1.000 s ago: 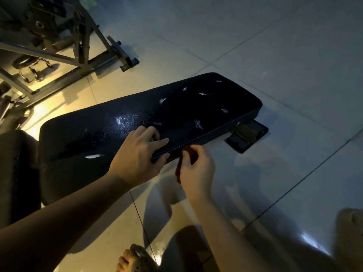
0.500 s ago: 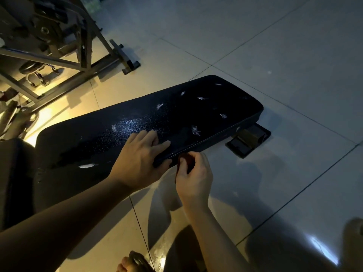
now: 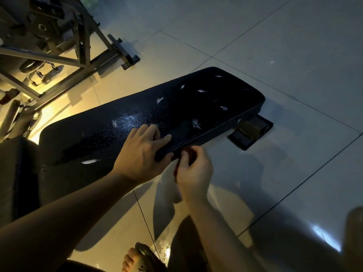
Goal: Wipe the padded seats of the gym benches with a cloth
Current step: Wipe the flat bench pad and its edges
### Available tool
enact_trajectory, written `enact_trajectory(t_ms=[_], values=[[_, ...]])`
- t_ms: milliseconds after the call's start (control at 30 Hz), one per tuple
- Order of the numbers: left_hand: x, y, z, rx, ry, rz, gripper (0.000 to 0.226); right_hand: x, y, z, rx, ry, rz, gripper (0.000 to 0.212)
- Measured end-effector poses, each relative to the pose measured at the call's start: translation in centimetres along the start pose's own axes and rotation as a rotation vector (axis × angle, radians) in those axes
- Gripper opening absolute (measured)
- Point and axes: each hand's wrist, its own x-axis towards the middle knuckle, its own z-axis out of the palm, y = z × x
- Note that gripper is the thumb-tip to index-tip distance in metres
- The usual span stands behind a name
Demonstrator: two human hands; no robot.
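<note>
Left hand [image 3: 141,154] lies flat, open, on the bench pad [image 3: 167,114] edge. Right hand [image 3: 193,169] pinches a dark red cloth [image 3: 177,170] just below it. Cloth looks limp and light; bunch it in the palm. Pad looks slick.

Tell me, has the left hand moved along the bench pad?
No. The left hand rests at the same spot on the near edge of the bench pad, equally far from the bench foot.

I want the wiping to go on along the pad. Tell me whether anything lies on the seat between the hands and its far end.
Nothing visible blocks it. The left hand rests flat on the black bench pad, the right hand pinches a dark red cloth at the near edge, and the pad beyond shows only pale scuffs.
</note>
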Motion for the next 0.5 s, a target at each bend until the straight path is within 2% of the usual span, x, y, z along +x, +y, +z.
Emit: enact_trajectory(t_ms=[67,100,200,300,400,467,500], values=[[0.0,-0.1,0.1,-0.001,0.000,-0.007,0.057,-1.4,-0.3,0.1,-0.002,-0.032,-0.113,0.016],[0.0,0.0,0.1,-0.004,0.003,-0.011,0.057,-0.5,-0.2,-0.3,-0.028,-0.047,-0.096,0.017],[0.1,0.0,0.1,-0.010,0.007,-0.013,0.056,5.2,1.5,-2.8,-0.133,0.033,0.135,0.019],[0.0,-0.1,0.1,-0.006,0.004,-0.004,0.056,6.5,1.7,-3.6,-0.124,0.067,0.176,0.016],[0.0,0.1,0.0,-0.016,0.019,0.002,0.056,1.3,0.0,-1.2,-0.069,-0.067,0.012,0.014],[0.1,0.1,-0.1,-0.025,0.023,-0.001,0.056,-0.6,-0.3,-0.4,-0.027,-0.063,-0.126,0.013],[0.1,0.1,-0.1,-0.025,0.019,-0.006,0.056,-0.1,-0.1,-0.5,-0.035,-0.056,-0.127,0.013]])
